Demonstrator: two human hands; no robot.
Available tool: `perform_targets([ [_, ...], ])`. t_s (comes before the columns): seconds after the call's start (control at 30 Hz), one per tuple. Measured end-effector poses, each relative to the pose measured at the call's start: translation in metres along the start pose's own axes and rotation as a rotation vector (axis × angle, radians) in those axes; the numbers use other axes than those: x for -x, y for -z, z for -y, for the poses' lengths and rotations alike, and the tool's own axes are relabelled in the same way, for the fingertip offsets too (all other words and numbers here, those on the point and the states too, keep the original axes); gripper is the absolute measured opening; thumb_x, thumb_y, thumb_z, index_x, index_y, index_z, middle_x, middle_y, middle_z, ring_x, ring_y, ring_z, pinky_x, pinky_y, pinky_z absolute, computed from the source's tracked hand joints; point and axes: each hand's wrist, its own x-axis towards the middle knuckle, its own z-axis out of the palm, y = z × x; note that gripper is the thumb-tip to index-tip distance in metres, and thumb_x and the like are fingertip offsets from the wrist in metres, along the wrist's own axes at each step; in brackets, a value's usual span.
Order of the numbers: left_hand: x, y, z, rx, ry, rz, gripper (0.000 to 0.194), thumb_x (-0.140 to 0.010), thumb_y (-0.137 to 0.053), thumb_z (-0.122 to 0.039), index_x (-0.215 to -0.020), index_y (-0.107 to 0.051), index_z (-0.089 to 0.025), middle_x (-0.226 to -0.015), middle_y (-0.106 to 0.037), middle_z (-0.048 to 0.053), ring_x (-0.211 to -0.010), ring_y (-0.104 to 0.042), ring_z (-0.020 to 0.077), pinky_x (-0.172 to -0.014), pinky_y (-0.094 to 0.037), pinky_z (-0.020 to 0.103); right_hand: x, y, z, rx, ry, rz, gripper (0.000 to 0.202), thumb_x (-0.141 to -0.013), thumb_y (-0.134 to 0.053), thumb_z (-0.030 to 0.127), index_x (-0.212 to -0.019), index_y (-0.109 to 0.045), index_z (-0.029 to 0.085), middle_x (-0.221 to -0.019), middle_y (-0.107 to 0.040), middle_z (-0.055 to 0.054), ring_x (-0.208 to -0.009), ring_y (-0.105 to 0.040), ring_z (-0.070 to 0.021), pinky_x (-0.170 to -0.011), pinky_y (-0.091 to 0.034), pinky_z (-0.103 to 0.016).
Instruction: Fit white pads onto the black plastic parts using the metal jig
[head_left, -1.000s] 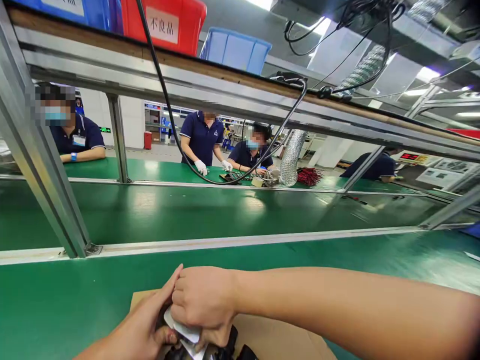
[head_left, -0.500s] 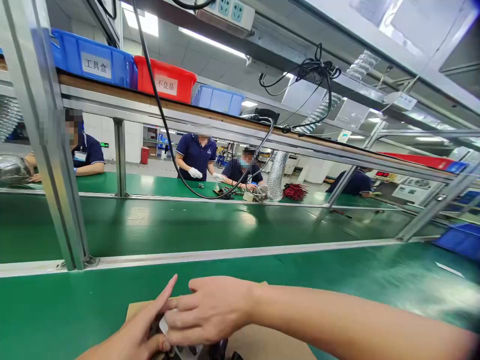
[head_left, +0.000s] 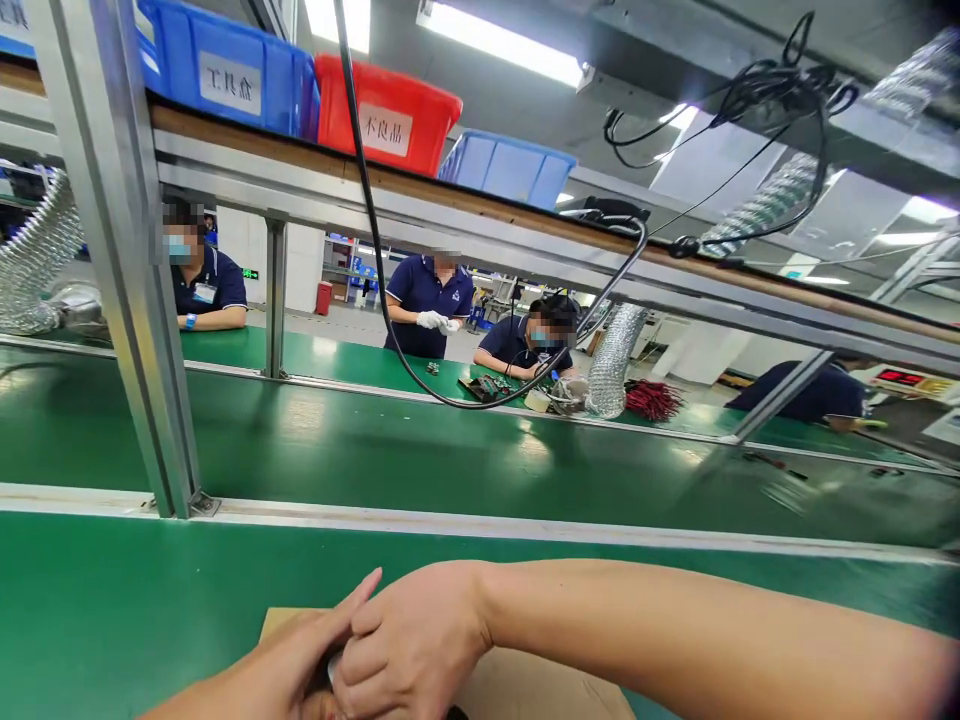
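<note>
Showing above the cardboard [head_left: 551,685]: one white piece [head_left: 334,670], mostly hidden between left hand [head_left: 300,655] and right hand [head_left: 416,640]. Right fingers curled over it, left alongside (actual grasp, either hand: cannot tell). Advisable: left steadying, right working squarely above the cardboard

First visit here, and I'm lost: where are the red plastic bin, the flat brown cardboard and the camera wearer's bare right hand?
Red plastic bin [head_left: 401,93]: head view, front wall.
Flat brown cardboard [head_left: 540,685]: head view, bare surface.
Bare right hand [head_left: 426,628]: head view, back of hand.
</note>
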Motion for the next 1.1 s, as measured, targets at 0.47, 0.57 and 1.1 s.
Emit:
perform_targets([
  [0.47,0.003,-0.001,0.013,-0.070,-0.027,-0.055,0.100,-0.095,-0.067,-0.021,-0.172,-0.005,-0.032,-0.169,-0.042,0.008,-0.154,-0.045,0.0352,-0.129,-0.039,0.050,-0.006,0.006,0.028,-0.118,-0.408,0.172,0.036,-0.087,-0.079,0.026,-0.114,-0.071,0.004,-0.108,-0.068,-0.013,-0.108,-0.058,-0.0303,-0.102,-0.045,-0.043],
  [0.57,0.005,0.001,0.022,-0.041,0.002,-0.065,0.100,-0.096,-0.068,-0.022,-0.172,-0.004,-0.034,-0.172,-0.037,0.007,-0.160,-0.034,0.0334,-0.133,-0.029,0.051,-0.012,0.014,0.040,-0.154,-0.609,0.228,0.046,-0.086,-0.086,0.034,-0.119,-0.067,0.008,-0.113,-0.067,-0.009,-0.103,-0.059,-0.0263,-0.092,-0.047,-0.040],
  [1.1,0.007,0.008,0.017,0.092,-0.164,-0.151,0.094,-0.096,-0.061,-0.067,-0.171,-0.011,-0.041,-0.152,-0.056,0.010,-0.145,-0.050,0.0309,-0.126,-0.035,0.046,0.036,-0.040,0.142,-0.373,-1.779,-0.797,0.067,-0.091,-0.067,0.009,-0.155,-0.049,0.016,-0.138,-0.058,-0.015,-0.128,-0.049,-0.0310,-0.113,-0.042,-0.048],
])
